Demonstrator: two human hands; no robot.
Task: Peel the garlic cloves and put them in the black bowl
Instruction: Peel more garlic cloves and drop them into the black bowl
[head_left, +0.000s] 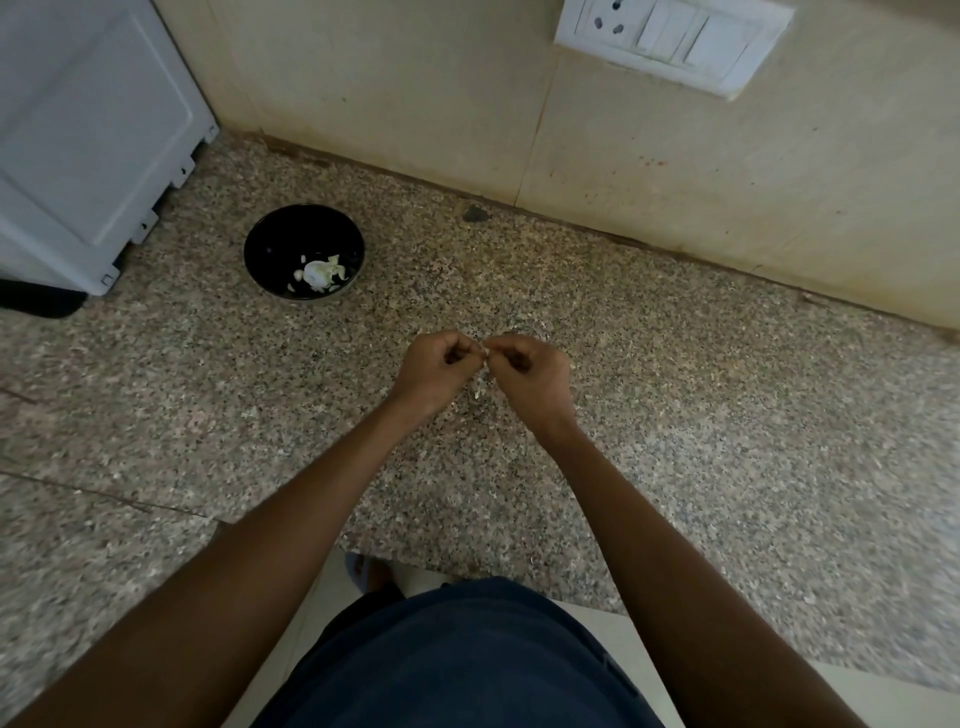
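While the speckled stone bench (675, 415) fills most of the view, the relation that matters is the line from the hands to the black bowl (304, 252). Taking the hands as the clock's centre, the bowl sits at about ten o'clock, well apart from them and close to the white appliance (88, 145) at the far left. It already holds a pale heap, which looks like peeled garlic with some flakes of skin.

Both hands meet at mid-bench, with the left hand (434, 370) at nine o'clock of the meeting point and the right hand (532, 376) at three. Their fingers (506, 347) are curled and pinch a garlic clove (485, 353) between the tips; only a sliver of white shows, too small to tell its long axis. Small scraps of skin (480, 387) lie on the bench just beneath.

Judging from this, peeling is in hand and the clove is not yet ready to drop. The left hand is the nearer one to the bowl, so a carry up and to the left would suit it best.
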